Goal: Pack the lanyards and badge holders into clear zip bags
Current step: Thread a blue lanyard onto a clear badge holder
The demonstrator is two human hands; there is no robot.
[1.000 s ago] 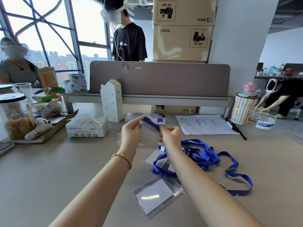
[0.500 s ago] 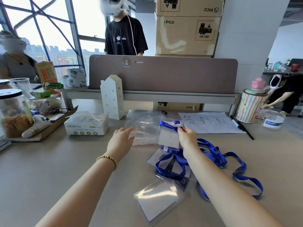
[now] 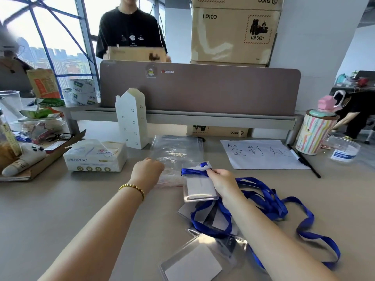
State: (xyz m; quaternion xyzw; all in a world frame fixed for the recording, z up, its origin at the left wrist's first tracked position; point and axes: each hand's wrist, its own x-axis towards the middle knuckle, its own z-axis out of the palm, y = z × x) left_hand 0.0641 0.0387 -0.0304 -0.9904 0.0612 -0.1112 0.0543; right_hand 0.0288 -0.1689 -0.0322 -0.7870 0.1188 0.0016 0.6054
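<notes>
A clear zip bag (image 3: 177, 153) lies flat on the grey counter (image 3: 60, 209), just past both hands, its mouth end toward the person; whether anything is in it cannot be told. The left hand (image 3: 147, 171) rests curled at the bag's near left corner, and whether its grip has closed on the plastic is hidden. The right hand (image 3: 223, 182) pinches a badge holder (image 3: 199, 187) by its top, with a blue lanyard (image 3: 192, 171) bunched under the fingers; the holder hangs tilted just beside the bag's near right edge.

Below the right wrist a pile (image 3: 215, 218) of further holders and looped blue straps lies on the counter, and one more holder (image 3: 194, 264) sits close to the bottom edge of the view. A long strap (image 3: 308, 226) trails off to the right. The counter to the left of the left arm is bare and open.

Behind the bag stand a white house model (image 3: 132, 118) and a tissue pack (image 3: 95, 155) to its left. A handwritten sheet (image 3: 261, 154) lies to the right of the bag, a black pen (image 3: 304, 161) along its right edge, with a striped cup (image 3: 314, 132) and a clear tub (image 3: 345, 149) beyond it. A brown divider (image 3: 203, 88) closes the far side. A tray (image 3: 40, 159) of clutter sits at far left.
</notes>
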